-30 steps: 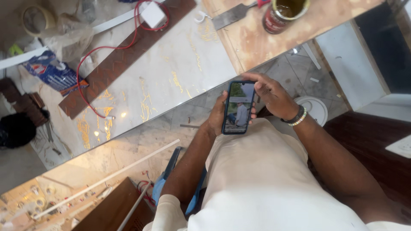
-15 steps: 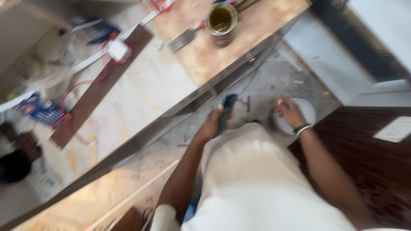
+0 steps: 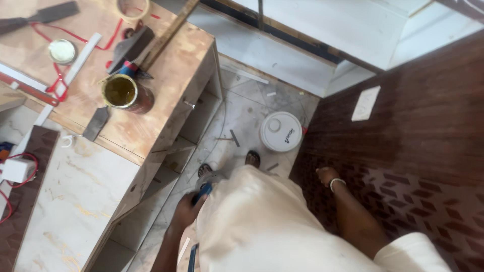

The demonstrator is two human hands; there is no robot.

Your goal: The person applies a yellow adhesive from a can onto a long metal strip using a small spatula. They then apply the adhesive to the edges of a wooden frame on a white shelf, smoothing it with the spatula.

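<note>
My left hand (image 3: pixel 185 210) hangs low at my left side, shut on a dark phone (image 3: pixel 202 192) with a blue edge, close against my cream-coloured shirt. My right hand (image 3: pixel 325 176), with a pale band at the wrist, hangs at my right side beside the dark brown patterned wall panel (image 3: pixel 418 151); its fingers are curled and partly hidden, with nothing seen in it. My sandalled feet (image 3: pixel 228 165) stand on the marble floor below.
A plywood workbench (image 3: pixel 171 75) on the left carries an open tin of yellowish glue (image 3: pixel 121 93), a scraper (image 3: pixel 96 123), a tape roll, a small lid and a red cable. A white round bucket lid (image 3: pixel 281 131) lies on the floor ahead. A white charger (image 3: pixel 17 170) rests on a brown strip.
Both hands held the phone up in front of me a second ago. My right hand let go and dropped to my right side; my left hand lowered the phone to my hip. My view swung right.
</note>
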